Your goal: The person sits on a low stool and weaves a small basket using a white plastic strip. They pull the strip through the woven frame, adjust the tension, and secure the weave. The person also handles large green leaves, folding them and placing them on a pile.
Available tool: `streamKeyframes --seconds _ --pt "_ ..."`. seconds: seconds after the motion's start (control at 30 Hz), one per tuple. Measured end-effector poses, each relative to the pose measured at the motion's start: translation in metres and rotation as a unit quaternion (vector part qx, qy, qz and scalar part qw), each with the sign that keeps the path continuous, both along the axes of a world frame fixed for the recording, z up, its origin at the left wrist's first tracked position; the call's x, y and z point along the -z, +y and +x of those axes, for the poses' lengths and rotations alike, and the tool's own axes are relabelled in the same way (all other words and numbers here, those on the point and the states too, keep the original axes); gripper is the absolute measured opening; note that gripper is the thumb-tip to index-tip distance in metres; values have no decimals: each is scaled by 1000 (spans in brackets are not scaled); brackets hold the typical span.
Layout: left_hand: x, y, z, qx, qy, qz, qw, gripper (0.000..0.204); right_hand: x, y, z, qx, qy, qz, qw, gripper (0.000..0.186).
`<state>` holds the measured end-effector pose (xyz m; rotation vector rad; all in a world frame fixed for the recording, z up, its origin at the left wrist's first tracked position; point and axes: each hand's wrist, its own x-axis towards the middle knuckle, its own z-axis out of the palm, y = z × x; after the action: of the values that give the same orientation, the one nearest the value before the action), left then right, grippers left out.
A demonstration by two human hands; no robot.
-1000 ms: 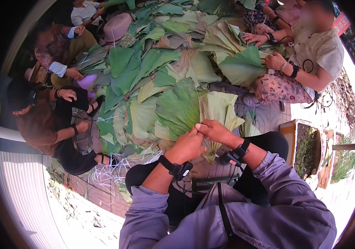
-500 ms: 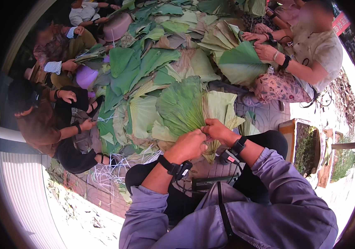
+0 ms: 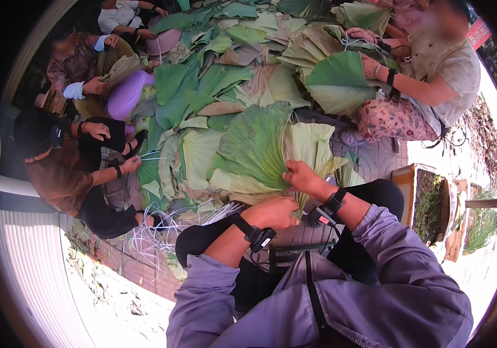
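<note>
A fan of large lotus leaves (image 3: 254, 148), green on the left and pale yellow-green on the right, spreads out before my knees. My right hand (image 3: 306, 178) is closed on the fan at its right side, thumb on top, where the folds draw together. Lower and to the left, my left hand (image 3: 273, 213) is curled closed beside the gathered lower end of the leaves. Its fingertips are turned away, so its hold on that end is partly hidden. Beyond the fan lies a wide heap of lotus leaves (image 3: 213, 87), green and faded.
Loose white strips (image 3: 149, 238) lie at the left by my knee. On the left sit several people, one (image 3: 57, 168) holding white strips, near a purple basin (image 3: 127, 95). A person (image 3: 434, 75) at the right handles leaves. A box (image 3: 419, 200) stands right of my knee.
My left hand has moved down, away from my right hand, toward the lower end of the leaves. The fan has spread slightly leftward. The person at the right now handles a white strip.
</note>
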<state>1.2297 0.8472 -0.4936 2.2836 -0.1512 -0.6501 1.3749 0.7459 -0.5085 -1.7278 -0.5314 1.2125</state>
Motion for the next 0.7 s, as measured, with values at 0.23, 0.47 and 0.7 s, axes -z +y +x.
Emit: streamKeyframes --seconds 0.23,0.47,0.7 --pt "21 -9 2 -34 44 89 994 51 7 -3 1 33 -9 3 999 8" --pt "36 -9 -3 -73 27 87 993 56 17 -6 7 35 -27 -13 999 20" --pt "39 -14 -5 -94 -11 96 991 62 38 -20 20 100 1 -49 994 22"
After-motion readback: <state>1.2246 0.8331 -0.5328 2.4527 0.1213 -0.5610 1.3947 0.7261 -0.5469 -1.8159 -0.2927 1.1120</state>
